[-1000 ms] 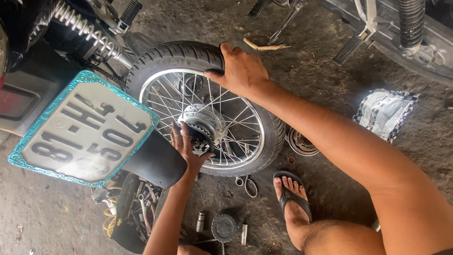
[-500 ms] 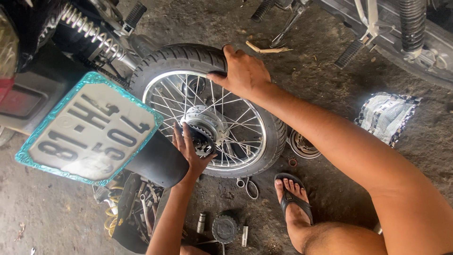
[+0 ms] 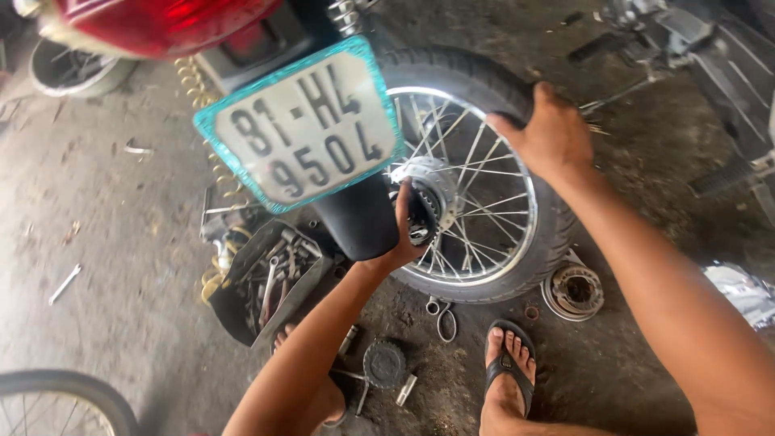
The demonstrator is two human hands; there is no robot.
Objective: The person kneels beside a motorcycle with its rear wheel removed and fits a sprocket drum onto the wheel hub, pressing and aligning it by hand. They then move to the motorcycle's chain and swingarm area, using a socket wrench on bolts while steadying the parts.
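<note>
While the spoked wheel (image 3: 476, 190) stands nearly upright on the concrete floor (image 3: 121, 266), just behind the motorcycle's rear mudguard (image 3: 359, 218), we see its flat side turned toward the camera, so that its axle line points roughly at us and its tyre tread runs top to bottom. The right hand (image 3: 549, 133) is closed over the top of the tyre, fingers wrapped across the tread. The left hand (image 3: 400, 238) lies against the hub (image 3: 428, 198) with fingers extended; we cannot tell whether it grips anything, since the mudguard hides part of it. The number plate (image 3: 303, 129) covers the wheel's left edge. An open tool bag (image 3: 262, 287), pliers (image 3: 442, 316), a sprocket part (image 3: 573, 291) and a sandalled foot (image 3: 508, 375) lie nearby.
</note>
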